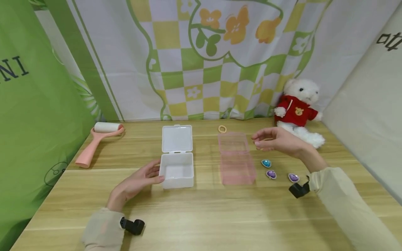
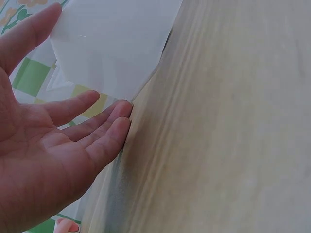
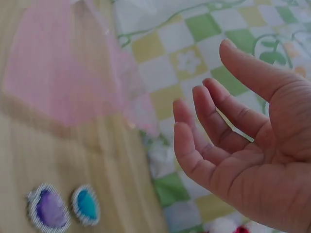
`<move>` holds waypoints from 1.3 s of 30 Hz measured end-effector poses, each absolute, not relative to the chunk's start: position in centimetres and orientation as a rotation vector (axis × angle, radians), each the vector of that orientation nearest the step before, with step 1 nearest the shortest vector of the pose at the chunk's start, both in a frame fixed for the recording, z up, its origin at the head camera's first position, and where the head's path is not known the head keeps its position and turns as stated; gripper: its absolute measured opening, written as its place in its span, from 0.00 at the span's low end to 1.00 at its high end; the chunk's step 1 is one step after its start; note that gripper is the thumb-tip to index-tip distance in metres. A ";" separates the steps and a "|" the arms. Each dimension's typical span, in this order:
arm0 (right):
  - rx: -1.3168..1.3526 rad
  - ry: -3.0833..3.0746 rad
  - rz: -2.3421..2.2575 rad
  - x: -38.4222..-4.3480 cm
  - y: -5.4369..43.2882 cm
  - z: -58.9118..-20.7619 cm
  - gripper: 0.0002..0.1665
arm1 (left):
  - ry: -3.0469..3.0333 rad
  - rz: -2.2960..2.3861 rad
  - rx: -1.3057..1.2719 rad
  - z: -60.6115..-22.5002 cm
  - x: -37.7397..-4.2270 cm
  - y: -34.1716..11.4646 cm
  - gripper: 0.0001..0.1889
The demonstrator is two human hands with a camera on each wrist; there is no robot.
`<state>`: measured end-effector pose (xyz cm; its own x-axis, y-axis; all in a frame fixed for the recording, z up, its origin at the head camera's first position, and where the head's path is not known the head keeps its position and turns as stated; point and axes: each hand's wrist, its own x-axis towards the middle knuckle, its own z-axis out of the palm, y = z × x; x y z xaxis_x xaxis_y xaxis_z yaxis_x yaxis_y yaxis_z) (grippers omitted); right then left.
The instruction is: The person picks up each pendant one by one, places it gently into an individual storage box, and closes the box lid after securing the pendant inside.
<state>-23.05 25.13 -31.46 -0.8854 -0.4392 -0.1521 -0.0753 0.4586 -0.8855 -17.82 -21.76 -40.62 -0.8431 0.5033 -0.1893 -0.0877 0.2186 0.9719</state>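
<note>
White hinged box [image 1: 178,183], lid open, left of the worktop's [image 1: 213,219] centre, left hand [image 1: 141,179] with relaxed fingers beside its left wall; pink translucent box [image 1: 237,169] to its right; right hand [image 1: 279,141], empty, fingers loosely bent, near teddy bear [image 1: 293,111] at the worktop's far right corner.

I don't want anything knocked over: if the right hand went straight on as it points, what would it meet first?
Likely the open lid of the pink box, just left of the right hand in the head view; depth is unclear, so the hand might pass above it.
</note>
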 end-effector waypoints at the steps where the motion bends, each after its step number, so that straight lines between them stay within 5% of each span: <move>1: -0.411 2.353 -1.406 -23.0 25.7 -32.0 0.24 | 2.023 1.665 0.387 -40.7 -17.9 -21.7 0.41; 17: -0.204 2.224 -1.467 -23.7 30.3 -38.4 0.36 | 2.020 1.663 0.417 -40.5 -17.8 -21.9 0.41; 39: -0.367 2.585 -1.130 -22.7 29.9 -39.2 0.27 | 2.030 1.655 0.410 -40.6 -17.8 -21.7 0.41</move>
